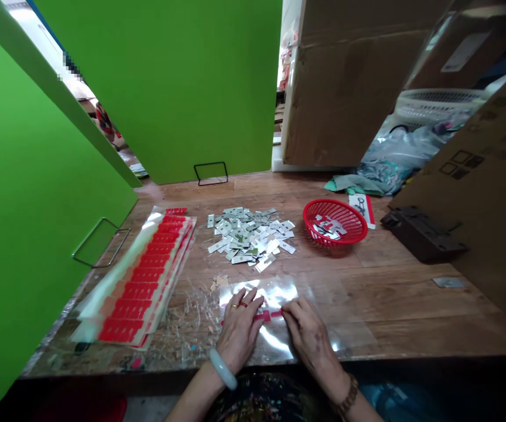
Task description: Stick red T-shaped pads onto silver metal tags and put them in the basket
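Observation:
A clear plastic sheet (288, 291) lies on the wooden table in front of me, with small red sticker pieces (263, 316) on it. My left hand (240, 322) rests flat on the sheet, fingers stretched out beside and partly over the red pieces. My right hand (309, 333) has its thumb and index finger pinched at the right end of a narrow red strip (276, 314). Beyond the sheet is a heap of small flat metal plates (250, 234). To the left lie stacked sheets of red stickers (151, 258).
A red plastic basket (358, 235) holding several flat pieces stands right of the heap. A dark metal block (424, 237) sits farther right. Green panels (169, 88) and cardboard boxes (345, 88) wall the table (393, 310). Plastic scraps (198, 310) lie left of my hands.

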{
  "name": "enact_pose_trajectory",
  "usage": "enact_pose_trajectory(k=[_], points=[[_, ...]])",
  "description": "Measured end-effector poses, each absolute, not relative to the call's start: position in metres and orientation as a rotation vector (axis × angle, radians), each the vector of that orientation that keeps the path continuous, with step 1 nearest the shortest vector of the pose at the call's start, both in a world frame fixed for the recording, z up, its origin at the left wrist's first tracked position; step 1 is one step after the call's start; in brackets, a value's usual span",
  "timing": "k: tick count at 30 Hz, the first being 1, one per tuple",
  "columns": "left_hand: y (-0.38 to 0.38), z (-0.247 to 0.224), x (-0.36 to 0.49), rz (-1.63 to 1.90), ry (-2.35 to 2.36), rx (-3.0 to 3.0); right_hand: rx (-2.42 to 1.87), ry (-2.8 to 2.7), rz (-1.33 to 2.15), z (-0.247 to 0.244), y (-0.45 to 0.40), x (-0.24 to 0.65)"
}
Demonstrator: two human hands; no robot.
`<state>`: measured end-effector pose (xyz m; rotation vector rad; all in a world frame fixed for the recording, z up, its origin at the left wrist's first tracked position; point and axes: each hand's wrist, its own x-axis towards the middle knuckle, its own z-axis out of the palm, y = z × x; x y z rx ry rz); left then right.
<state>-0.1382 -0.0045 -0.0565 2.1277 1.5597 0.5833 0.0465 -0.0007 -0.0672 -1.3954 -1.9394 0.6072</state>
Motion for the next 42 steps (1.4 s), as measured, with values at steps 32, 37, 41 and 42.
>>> enact_pose_trajectory(k=[32, 37, 41, 42], points=[[0.005, -0.049, -0.117, 0.454, 1.542, 2.181, -1.502, -1.762, 0.741, -0.07, -0.003, 0.04], [0.006, -0.046, -0.117, 0.458, 1.539, 2.168, -1.52, -1.732, 0.713, -0.068, -0.006, 0.037], [0.006, -0.045, -0.116, 0.451, 1.546, 2.174, -1.527, -1.727, 0.689, -0.062, -0.007, 0.035], [0.006, -0.045, -0.116, 0.445, 1.549, 2.176, -1.524, -1.732, 0.689, -0.061, -0.008, 0.035]])
